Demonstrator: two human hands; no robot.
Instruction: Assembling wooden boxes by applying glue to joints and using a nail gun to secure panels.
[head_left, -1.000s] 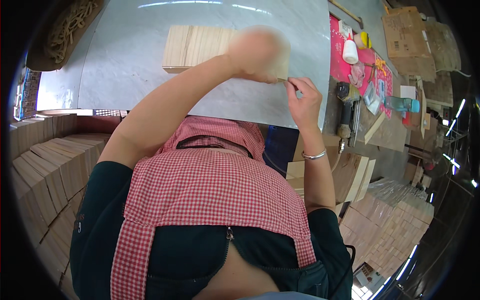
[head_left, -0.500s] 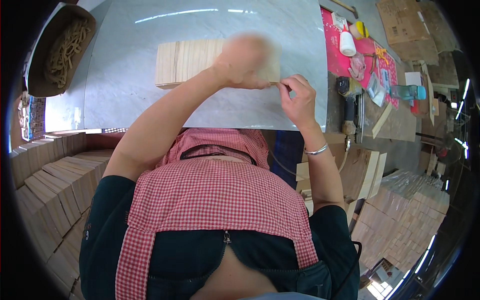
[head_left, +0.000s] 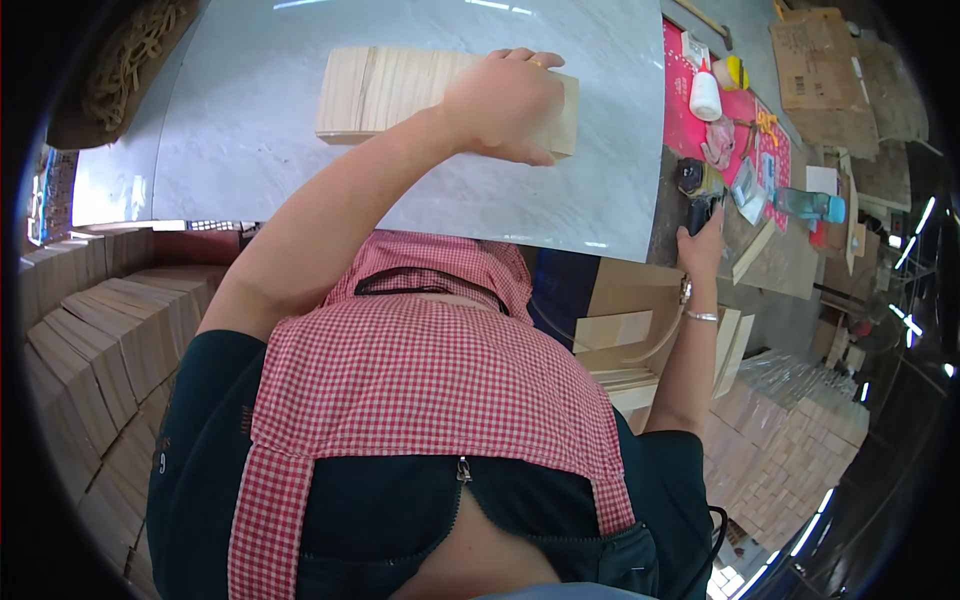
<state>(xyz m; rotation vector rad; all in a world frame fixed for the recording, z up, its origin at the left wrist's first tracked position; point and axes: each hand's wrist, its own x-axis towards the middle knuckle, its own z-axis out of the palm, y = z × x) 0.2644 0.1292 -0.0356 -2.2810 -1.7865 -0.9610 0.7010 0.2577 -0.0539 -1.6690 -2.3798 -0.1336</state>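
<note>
Smooth grained-wood block (head_left: 395, 95), glossy marbled tabletop (head_left: 400, 195), matt cloth apron (head_left: 440, 370), shiny metal bracelet (head_left: 702, 317)

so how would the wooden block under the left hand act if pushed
The wooden block is probably stiff, given its straight edges. Lying flat, it seems unlikely to tip or roll. The glossy table might let it slide.

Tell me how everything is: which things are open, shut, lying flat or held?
Wooden piece: flat on the grey table
Left hand: across the wooden piece; grip tightness unclear
Black power tool: beside the table
Right hand: at the tool's handle; grip closure unclear
Cardboard box: open, strips inside
White bottle: red top on
Clear bottle: teal cap on
Jacket zip: partly undone
</note>
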